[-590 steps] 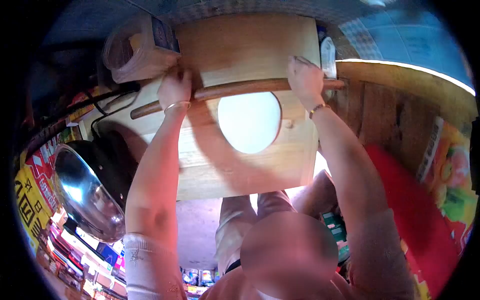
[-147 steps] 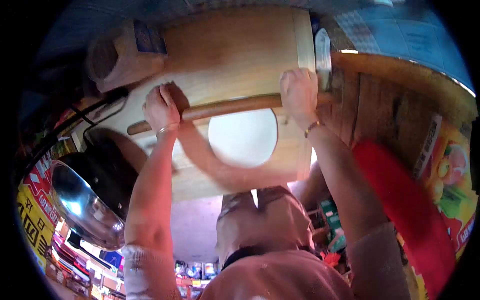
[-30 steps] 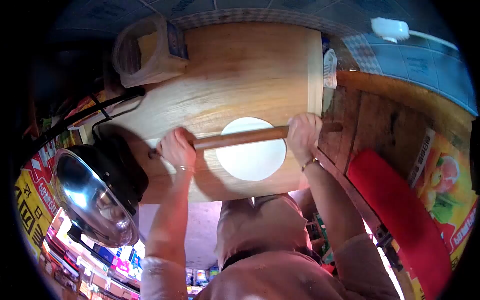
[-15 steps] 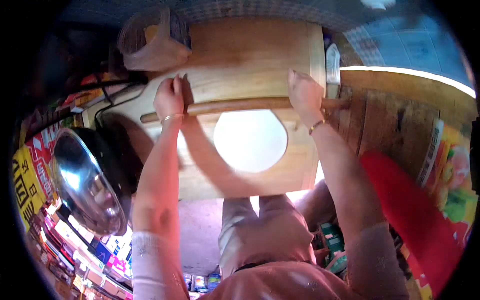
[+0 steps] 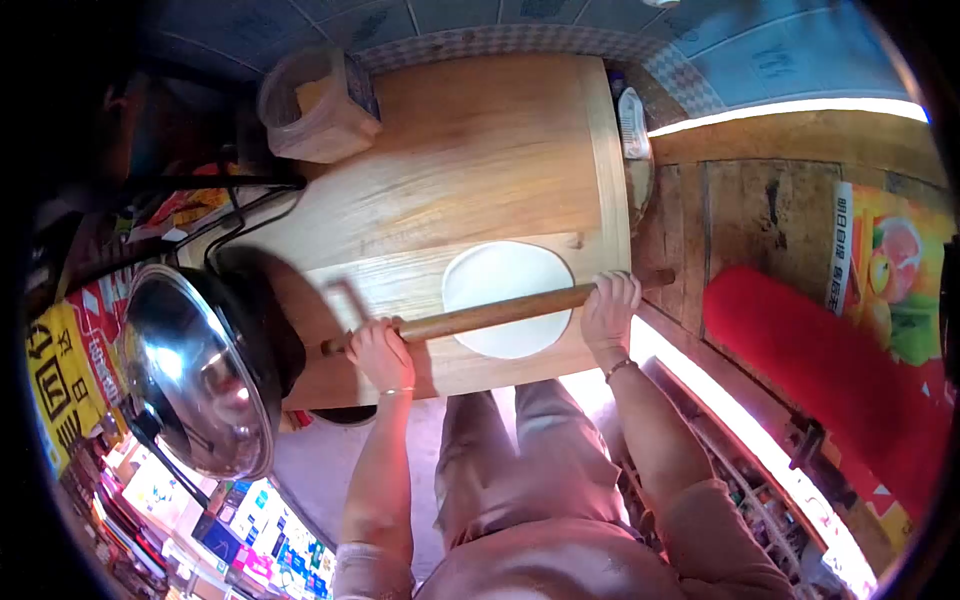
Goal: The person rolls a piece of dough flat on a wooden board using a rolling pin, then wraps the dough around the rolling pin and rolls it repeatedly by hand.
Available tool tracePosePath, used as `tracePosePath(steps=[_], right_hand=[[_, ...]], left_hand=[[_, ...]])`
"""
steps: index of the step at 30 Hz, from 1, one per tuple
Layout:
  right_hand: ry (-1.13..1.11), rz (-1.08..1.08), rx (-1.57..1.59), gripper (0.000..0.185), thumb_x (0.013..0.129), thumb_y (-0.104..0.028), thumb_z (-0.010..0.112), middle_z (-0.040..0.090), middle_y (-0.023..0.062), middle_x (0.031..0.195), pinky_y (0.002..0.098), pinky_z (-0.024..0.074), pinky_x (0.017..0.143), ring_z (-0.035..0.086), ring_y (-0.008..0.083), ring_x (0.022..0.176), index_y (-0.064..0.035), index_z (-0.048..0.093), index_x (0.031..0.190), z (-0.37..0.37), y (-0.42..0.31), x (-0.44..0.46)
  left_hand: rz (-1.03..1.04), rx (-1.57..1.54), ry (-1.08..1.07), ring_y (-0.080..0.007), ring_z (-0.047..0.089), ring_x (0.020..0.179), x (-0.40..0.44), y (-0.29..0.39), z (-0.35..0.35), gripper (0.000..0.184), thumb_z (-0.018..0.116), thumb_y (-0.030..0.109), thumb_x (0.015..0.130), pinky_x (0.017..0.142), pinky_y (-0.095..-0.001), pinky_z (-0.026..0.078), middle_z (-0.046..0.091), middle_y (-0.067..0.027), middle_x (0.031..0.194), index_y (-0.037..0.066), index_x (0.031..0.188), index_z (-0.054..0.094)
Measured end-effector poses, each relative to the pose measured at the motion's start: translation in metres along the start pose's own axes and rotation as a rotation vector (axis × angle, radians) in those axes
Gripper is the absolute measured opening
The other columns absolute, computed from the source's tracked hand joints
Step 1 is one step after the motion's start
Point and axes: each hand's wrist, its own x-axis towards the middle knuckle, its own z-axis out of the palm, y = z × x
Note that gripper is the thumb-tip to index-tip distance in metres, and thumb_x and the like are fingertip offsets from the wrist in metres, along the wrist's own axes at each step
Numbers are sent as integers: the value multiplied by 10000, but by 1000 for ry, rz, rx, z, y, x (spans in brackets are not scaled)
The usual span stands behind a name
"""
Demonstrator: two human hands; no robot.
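Note:
A round, flat sheet of white dough (image 5: 508, 272) lies on the wooden board (image 5: 480, 150). Across its lower half rests a long wooden rolling pin (image 5: 500, 313), tilted so its right end sits higher in view. My left hand (image 5: 380, 355) is closed over the pin left of the dough, close to the board's near edge. On the other side, just past the dough's right rim, my right hand (image 5: 610, 305) wraps its fingers round the pin. The pin's tip sticks out beyond the board's right edge.
A clear plastic tub (image 5: 320, 110) with something yellow inside stands at the board's back left. To the left is a dark pan with a shiny domed lid (image 5: 195, 370). A red cloth-like item (image 5: 790, 340) lies on the wooden surface at right, near a colourful printed box (image 5: 890, 270).
Both hands have drawn the rolling pin toward my body, from beyond the dough to across its near half. The pin is now more slanted, and the camera view has shifted.

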Motion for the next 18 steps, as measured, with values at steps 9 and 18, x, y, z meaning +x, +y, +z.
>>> tracePosePath(steps=[9, 18], right_hand=[[-222, 12, -28, 129, 872, -156, 501, 576, 116, 900, 422, 364, 886, 525, 278, 954, -66, 582, 829, 0, -7, 96], [-210, -61, -35, 168, 885, -164, 492, 595, 110, 838, 421, 346, 918, 542, 277, 928, -71, 601, 795, 11, -5, 125]], left_hand=[[-74, -37, -256, -329, 536, 839, 109, -5, 53, 297, 374, 219, 967, 797, -429, 393, 591, -113, 843, 71, 849, 603], [-349, -124, -231, -346, 570, 845, 125, 9, 63, 275, 418, 228, 969, 783, -442, 416, 606, -171, 846, 46, 905, 615]])
